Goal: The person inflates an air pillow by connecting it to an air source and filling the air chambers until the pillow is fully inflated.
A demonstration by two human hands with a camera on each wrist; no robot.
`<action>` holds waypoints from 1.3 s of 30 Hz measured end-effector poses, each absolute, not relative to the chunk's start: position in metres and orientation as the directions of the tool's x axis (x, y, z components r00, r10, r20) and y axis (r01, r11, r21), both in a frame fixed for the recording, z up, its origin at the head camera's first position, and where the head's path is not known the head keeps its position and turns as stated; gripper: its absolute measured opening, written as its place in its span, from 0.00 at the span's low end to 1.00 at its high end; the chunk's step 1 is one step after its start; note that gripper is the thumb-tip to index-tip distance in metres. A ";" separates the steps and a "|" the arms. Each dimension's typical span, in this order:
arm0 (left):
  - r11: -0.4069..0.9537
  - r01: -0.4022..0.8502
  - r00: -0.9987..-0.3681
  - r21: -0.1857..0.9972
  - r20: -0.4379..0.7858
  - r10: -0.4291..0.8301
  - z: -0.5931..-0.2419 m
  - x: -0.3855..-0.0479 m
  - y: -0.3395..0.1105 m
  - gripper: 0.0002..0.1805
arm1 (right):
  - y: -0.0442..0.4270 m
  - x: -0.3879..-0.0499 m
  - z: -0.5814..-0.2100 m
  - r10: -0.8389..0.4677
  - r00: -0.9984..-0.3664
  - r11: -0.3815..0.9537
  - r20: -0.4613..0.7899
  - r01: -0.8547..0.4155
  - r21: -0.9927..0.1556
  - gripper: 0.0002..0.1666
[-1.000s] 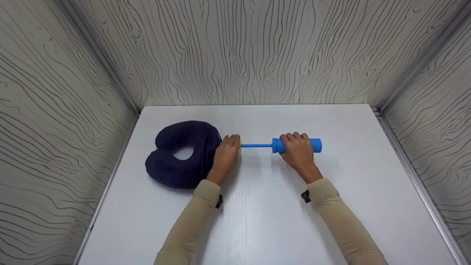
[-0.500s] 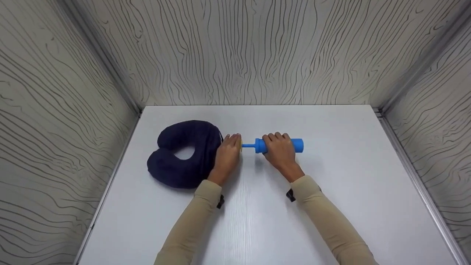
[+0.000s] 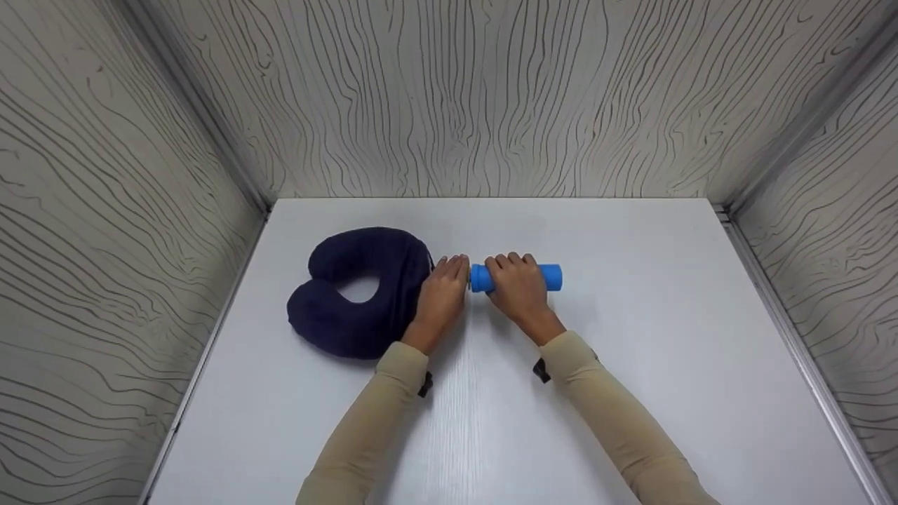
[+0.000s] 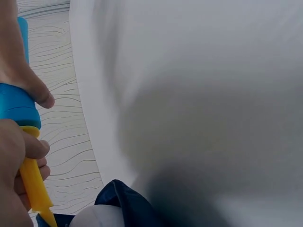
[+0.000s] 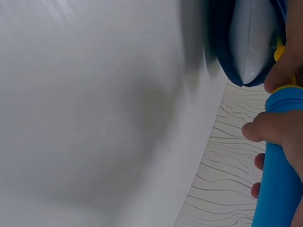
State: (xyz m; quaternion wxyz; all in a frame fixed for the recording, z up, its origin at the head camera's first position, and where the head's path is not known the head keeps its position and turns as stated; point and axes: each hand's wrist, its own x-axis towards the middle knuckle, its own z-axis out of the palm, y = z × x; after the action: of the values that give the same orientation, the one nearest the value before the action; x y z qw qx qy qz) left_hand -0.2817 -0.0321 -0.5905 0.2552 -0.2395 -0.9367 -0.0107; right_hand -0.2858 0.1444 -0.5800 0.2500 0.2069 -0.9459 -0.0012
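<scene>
A navy U-shaped neck pillow (image 3: 344, 337) lies on the left part of the table. Through its cover's opening a whitish inner bladder (image 5: 250, 40) shows. My left hand (image 3: 440, 298) grips the yellow nozzle end (image 4: 34, 182) of a blue hand pump (image 3: 553, 278), right against the pillow. The yellow tip reaches the bladder's edge; how it sits in the valve is mostly hidden. My right hand (image 3: 520, 287) is wrapped around the pump's blue barrel, close beside my left hand. The pump's thin blue rod is no longer visible between the hands.
The white table (image 3: 484, 428) carries the pillow and pump. Walls with a wood-grain print (image 3: 449, 98) rise at the back and both sides, with metal rails (image 3: 793, 358) along the side edges.
My right hand has slid the blue barrel left toward my left hand, so the rod has gone into it. My left hand and the pillow have shifted slightly right.
</scene>
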 end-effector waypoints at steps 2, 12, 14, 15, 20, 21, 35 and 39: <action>0.884 0.456 -0.761 -0.107 0.467 0.449 -0.591 -0.282 -0.032 0.23 | 0.146 -0.286 -0.580 -0.394 -0.785 0.912 0.478 -0.397 0.101 0.30; 0.867 0.494 -0.770 -0.062 0.433 0.469 -0.587 -0.288 -0.037 0.23 | 0.172 -0.288 -0.575 -0.366 -0.791 0.921 0.489 -0.382 0.072 0.30; 0.865 0.498 -0.768 -0.061 0.433 0.472 -0.586 -0.288 -0.038 0.24 | 0.179 -0.288 -0.574 -0.362 -0.796 0.924 0.485 -0.375 0.074 0.30; 0.864 0.500 -0.765 -0.065 0.433 0.476 -0.586 -0.288 -0.039 0.24 | 0.183 -0.287 -0.574 -0.360 -0.798 0.925 0.483 -0.372 0.075 0.30; 0.861 0.501 -0.759 -0.083 0.435 0.484 -0.589 -0.287 -0.041 0.25 | 0.200 -0.284 -0.576 -0.352 -0.797 0.928 0.491 -0.364 0.076 0.31; 0.862 0.500 -0.759 -0.084 0.437 0.483 -0.589 -0.287 -0.041 0.25 | 0.203 -0.283 -0.576 -0.350 -0.795 0.929 0.496 -0.362 0.075 0.31; 0.868 0.487 -0.765 -0.093 0.433 0.476 -0.589 -0.288 -0.044 0.24 | 0.247 -0.272 -0.574 -0.284 -0.805 0.950 0.521 -0.310 0.038 0.30; 0.868 0.492 -0.768 -0.068 0.435 0.470 -0.589 -0.289 -0.044 0.24 | 0.257 -0.271 -0.573 -0.258 -0.809 0.956 0.528 -0.292 0.019 0.30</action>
State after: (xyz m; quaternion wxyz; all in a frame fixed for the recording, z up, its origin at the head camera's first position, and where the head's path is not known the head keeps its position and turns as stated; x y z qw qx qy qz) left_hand -0.2894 -0.0443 -0.5893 0.2243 -0.2559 -0.9400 -0.0251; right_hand -0.2706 0.2574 -0.5732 0.2727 0.1447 -0.9506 0.0313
